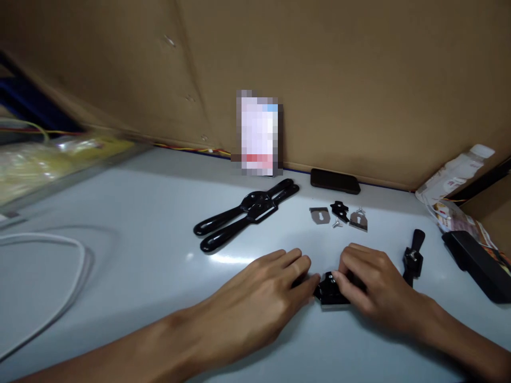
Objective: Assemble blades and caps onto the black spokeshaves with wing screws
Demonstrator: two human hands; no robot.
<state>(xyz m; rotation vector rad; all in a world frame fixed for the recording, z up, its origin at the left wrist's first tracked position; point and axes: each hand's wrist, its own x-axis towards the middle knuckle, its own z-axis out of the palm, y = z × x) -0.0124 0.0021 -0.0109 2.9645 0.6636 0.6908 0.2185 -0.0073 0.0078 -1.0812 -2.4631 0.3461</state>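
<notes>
A black spokeshave (329,292) lies low on the grey table between my hands, a silvery blade edge showing along its front. My left hand (271,290) is closed round its left end, which the fingers mostly hide. The fingers of my right hand (373,276) are bent over its right side, thumb and fingertips pressed by the middle of the body. Behind them lie two metal blades with keyhole slots, one on the left (320,215) and one on the right (359,220). Black cap pieces (339,210) and small silvery thumbscrews (337,223) lie among them.
Two black spokeshave bodies (249,213) lie side by side at centre left. Another spokeshave (413,258) is beyond my right hand, beside a black case-like object (477,266). A phone (335,181), a bottle (455,173), a white cable (82,266) and plastic bags (59,159) edge the table.
</notes>
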